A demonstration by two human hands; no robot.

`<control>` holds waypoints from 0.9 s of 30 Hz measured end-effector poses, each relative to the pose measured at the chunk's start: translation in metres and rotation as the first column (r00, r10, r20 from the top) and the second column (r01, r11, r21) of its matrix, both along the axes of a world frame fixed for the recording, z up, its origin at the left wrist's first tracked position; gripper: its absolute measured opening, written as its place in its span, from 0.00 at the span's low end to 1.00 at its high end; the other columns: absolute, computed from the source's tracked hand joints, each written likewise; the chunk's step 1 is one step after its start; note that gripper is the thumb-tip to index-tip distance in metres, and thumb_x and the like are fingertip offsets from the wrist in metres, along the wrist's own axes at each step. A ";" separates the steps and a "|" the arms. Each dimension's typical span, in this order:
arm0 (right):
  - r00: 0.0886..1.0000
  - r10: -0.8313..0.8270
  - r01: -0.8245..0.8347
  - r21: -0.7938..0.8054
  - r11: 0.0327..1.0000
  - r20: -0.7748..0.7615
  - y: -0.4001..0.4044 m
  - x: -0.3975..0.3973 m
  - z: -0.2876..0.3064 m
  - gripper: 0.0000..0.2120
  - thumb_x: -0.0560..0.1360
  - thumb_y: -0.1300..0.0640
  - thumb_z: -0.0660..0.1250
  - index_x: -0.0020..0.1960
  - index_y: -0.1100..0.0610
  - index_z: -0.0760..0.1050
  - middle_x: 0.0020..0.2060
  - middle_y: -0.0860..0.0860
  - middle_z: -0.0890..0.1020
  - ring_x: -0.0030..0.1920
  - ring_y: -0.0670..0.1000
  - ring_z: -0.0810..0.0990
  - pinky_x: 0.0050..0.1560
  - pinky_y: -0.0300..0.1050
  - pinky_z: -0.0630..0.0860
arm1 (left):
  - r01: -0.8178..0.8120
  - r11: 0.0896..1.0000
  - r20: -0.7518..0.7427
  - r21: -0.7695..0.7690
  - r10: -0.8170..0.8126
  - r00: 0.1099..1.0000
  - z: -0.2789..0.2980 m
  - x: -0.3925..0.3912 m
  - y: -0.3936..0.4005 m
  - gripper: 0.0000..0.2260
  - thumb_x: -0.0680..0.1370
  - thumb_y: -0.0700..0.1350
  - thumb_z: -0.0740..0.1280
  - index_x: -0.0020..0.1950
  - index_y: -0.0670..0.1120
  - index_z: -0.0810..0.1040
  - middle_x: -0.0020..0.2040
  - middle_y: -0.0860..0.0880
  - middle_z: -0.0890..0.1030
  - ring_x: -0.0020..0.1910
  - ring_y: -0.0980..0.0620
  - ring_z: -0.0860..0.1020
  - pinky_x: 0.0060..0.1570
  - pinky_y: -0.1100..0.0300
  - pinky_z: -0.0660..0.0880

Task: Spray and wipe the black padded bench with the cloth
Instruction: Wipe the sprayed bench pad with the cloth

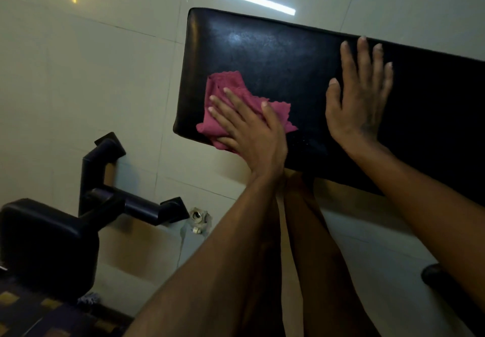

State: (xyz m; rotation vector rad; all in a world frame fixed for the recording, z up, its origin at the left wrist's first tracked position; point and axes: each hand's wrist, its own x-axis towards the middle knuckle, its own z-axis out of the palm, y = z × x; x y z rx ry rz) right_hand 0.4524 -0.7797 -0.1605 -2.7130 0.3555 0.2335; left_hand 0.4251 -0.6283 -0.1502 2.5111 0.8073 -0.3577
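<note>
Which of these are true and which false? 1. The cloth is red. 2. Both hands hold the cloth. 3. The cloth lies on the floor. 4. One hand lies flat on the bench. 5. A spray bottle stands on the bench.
1. True: the cloth is dark red.
2. False: only the left hand presses on it; the right hand touches no cloth.
3. False: it lies on the black padded bench, near its end.
4. True: the right hand rests flat on the padding, fingers straight.
5. False: no spray bottle is in view.
</note>
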 end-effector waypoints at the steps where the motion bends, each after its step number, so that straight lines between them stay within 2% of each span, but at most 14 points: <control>1: 1.000 0.011 -0.011 0.027 1.000 -0.006 -0.004 0.000 0.003 0.28 0.82 0.52 0.53 0.81 0.52 0.54 0.81 0.54 0.54 0.81 0.57 0.49 0.79 0.56 0.43 | 0.059 0.998 -0.002 -0.032 -0.059 0.998 0.006 -0.004 0.007 0.33 0.83 0.59 0.50 0.84 0.47 0.44 0.84 0.44 0.42 0.82 0.44 0.41 0.75 0.30 0.43; 3: 0.999 0.044 -0.042 0.077 0.996 -0.018 -0.011 -0.002 0.010 0.27 0.81 0.53 0.55 0.80 0.52 0.57 0.81 0.54 0.55 0.81 0.56 0.50 0.80 0.56 0.44 | 0.144 0.984 0.061 -0.108 -0.138 0.988 0.022 -0.013 0.026 0.31 0.84 0.58 0.52 0.84 0.49 0.47 0.84 0.46 0.48 0.83 0.45 0.47 0.75 0.32 0.48; 5: 0.997 0.076 -0.072 0.126 0.989 -0.031 -0.016 -0.005 0.019 0.27 0.81 0.55 0.56 0.80 0.53 0.59 0.80 0.54 0.57 0.81 0.56 0.51 0.80 0.57 0.47 | 0.174 0.975 0.176 -0.138 -0.149 0.973 0.038 -0.017 0.047 0.28 0.84 0.55 0.55 0.83 0.48 0.53 0.83 0.46 0.55 0.81 0.47 0.56 0.77 0.38 0.58; 7: 0.993 0.116 -0.111 0.166 0.980 -0.023 -0.015 -0.009 0.031 0.27 0.81 0.56 0.57 0.79 0.55 0.60 0.80 0.54 0.59 0.81 0.55 0.52 0.79 0.58 0.51 | 0.134 0.985 0.262 -0.113 -0.100 0.960 0.049 -0.020 0.069 0.25 0.84 0.51 0.57 0.80 0.47 0.60 0.80 0.46 0.63 0.77 0.48 0.64 0.75 0.42 0.66; 9: 0.984 0.178 -0.175 0.192 0.966 0.003 -0.005 -0.014 0.042 0.26 0.81 0.57 0.58 0.79 0.55 0.61 0.79 0.54 0.60 0.80 0.55 0.53 0.78 0.60 0.54 | 0.026 0.994 0.308 -0.108 0.009 0.951 0.053 -0.017 0.091 0.22 0.83 0.49 0.57 0.77 0.47 0.65 0.74 0.47 0.70 0.71 0.49 0.70 0.69 0.44 0.71; 11: 0.964 0.263 -0.263 0.206 0.942 0.030 0.015 -0.020 0.049 0.26 0.81 0.58 0.59 0.78 0.56 0.62 0.79 0.55 0.62 0.80 0.56 0.54 0.78 0.61 0.56 | -0.051 0.990 0.304 -0.134 0.090 0.948 0.051 -0.009 0.111 0.19 0.83 0.47 0.56 0.74 0.47 0.69 0.70 0.49 0.73 0.68 0.53 0.71 0.68 0.49 0.72; 12: 0.949 0.312 -0.314 0.204 0.927 0.044 0.028 -0.023 0.051 0.26 0.81 0.58 0.60 0.78 0.56 0.63 0.78 0.56 0.62 0.80 0.56 0.54 0.78 0.62 0.56 | -0.037 0.991 0.296 -0.131 0.075 0.952 0.049 -0.004 0.121 0.18 0.83 0.46 0.56 0.73 0.47 0.70 0.69 0.49 0.74 0.67 0.55 0.70 0.68 0.53 0.71; 14: 0.898 0.431 -0.439 0.177 0.881 0.085 0.056 -0.027 0.050 0.26 0.81 0.56 0.58 0.78 0.57 0.63 0.78 0.57 0.63 0.80 0.58 0.55 0.78 0.63 0.55 | 0.096 0.990 0.295 -0.099 -0.062 0.953 0.041 0.010 0.137 0.17 0.84 0.43 0.57 0.72 0.46 0.73 0.70 0.48 0.75 0.68 0.57 0.69 0.70 0.63 0.68; 15: 0.858 0.504 -0.514 0.144 0.846 0.099 0.070 -0.027 0.047 0.26 0.81 0.54 0.57 0.78 0.57 0.62 0.78 0.58 0.62 0.80 0.58 0.55 0.78 0.63 0.54 | 0.197 0.977 0.296 -0.079 -0.166 0.941 0.036 0.020 0.143 0.17 0.83 0.42 0.57 0.71 0.45 0.74 0.71 0.48 0.75 0.70 0.55 0.70 0.71 0.64 0.66; 18: 0.728 0.684 -0.685 0.021 0.728 0.047 0.112 -0.017 0.023 0.29 0.81 0.47 0.52 0.80 0.56 0.57 0.80 0.59 0.58 0.80 0.60 0.53 0.79 0.63 0.48 | 0.449 0.888 0.327 -0.098 -0.397 0.858 0.019 0.063 0.153 0.17 0.83 0.43 0.57 0.69 0.44 0.77 0.72 0.46 0.75 0.73 0.51 0.71 0.72 0.69 0.62; 19: 0.705 0.709 -0.709 -0.002 0.705 0.012 0.124 -0.013 0.014 0.30 0.82 0.44 0.52 0.81 0.54 0.55 0.80 0.58 0.55 0.80 0.60 0.51 0.78 0.65 0.46 | 0.513 0.849 0.344 -0.123 -0.448 0.825 0.014 0.077 0.154 0.18 0.83 0.45 0.56 0.71 0.44 0.76 0.73 0.46 0.75 0.73 0.50 0.71 0.73 0.67 0.63; 21: 0.693 0.721 -0.721 -0.067 0.690 -0.020 0.140 -0.008 -0.001 0.33 0.80 0.38 0.53 0.81 0.49 0.53 0.81 0.58 0.53 0.81 0.60 0.50 0.77 0.69 0.44 | 0.624 0.765 0.351 -0.156 -0.548 0.759 0.006 0.096 0.155 0.21 0.85 0.49 0.54 0.76 0.44 0.71 0.76 0.45 0.72 0.76 0.49 0.68 0.76 0.57 0.64; 23: 0.700 0.714 -0.709 -0.128 0.693 -0.011 0.148 -0.009 -0.007 0.35 0.79 0.34 0.52 0.81 0.47 0.52 0.81 0.59 0.53 0.80 0.61 0.51 0.76 0.69 0.46 | 0.718 0.681 0.356 -0.145 -0.641 0.680 -0.006 0.102 0.162 0.23 0.86 0.49 0.52 0.79 0.41 0.64 0.79 0.42 0.65 0.80 0.46 0.62 0.79 0.52 0.58; 27: 0.610 0.792 -0.774 -0.200 0.601 0.019 0.138 -0.037 -0.012 0.33 0.81 0.38 0.56 0.82 0.48 0.51 0.80 0.60 0.52 0.80 0.62 0.51 0.77 0.65 0.44 | 0.828 0.556 0.331 -0.072 -0.770 0.545 -0.020 0.099 0.176 0.26 0.86 0.50 0.50 0.81 0.37 0.55 0.82 0.36 0.55 0.82 0.38 0.52 0.81 0.44 0.50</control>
